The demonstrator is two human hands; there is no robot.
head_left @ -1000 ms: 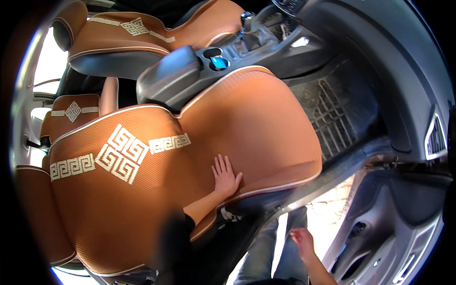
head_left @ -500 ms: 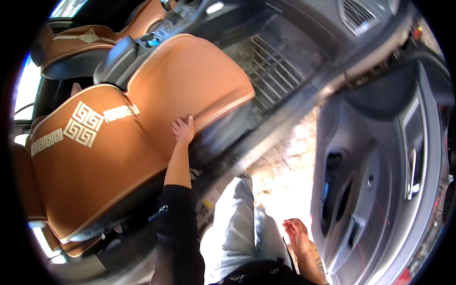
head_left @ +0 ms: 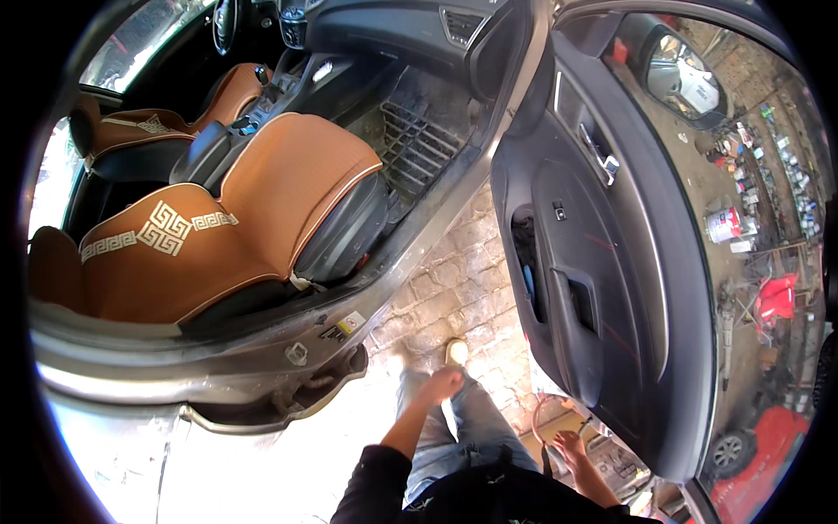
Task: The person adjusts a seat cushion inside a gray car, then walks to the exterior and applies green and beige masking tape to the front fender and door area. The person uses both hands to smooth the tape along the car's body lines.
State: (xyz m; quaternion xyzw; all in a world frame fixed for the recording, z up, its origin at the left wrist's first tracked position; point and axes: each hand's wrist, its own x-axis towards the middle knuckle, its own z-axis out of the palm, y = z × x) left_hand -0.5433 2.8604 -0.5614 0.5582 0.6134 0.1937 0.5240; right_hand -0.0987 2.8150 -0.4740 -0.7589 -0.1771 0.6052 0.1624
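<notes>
My left hand (head_left: 443, 384) hangs in front of my legs, off the car; it is blurred and its fingers are hard to make out. Low on the right, my right hand (head_left: 572, 448) has its fingers loosely apart, with nothing seen in them. The bottom of the open car door (head_left: 602, 288) is close to that hand. To the left, the front passenger seat (head_left: 305, 175) wears a brown cover with pale trim and a pale square-spiral pattern. Neither hand touches the seat.
The door sill (head_left: 419, 236) runs diagonally between me and the cabin. A ribbed floor mat (head_left: 419, 144) lies ahead of the seat. Underfoot is stone paving (head_left: 454, 279). Beyond the door window stand bottles and cans, a white bucket (head_left: 723, 225) and a red machine with a wheel (head_left: 733, 452).
My left hand has come off the seat cover and down in front of my legs. I have moved back from the cabin, and more of the door and ground shows.
</notes>
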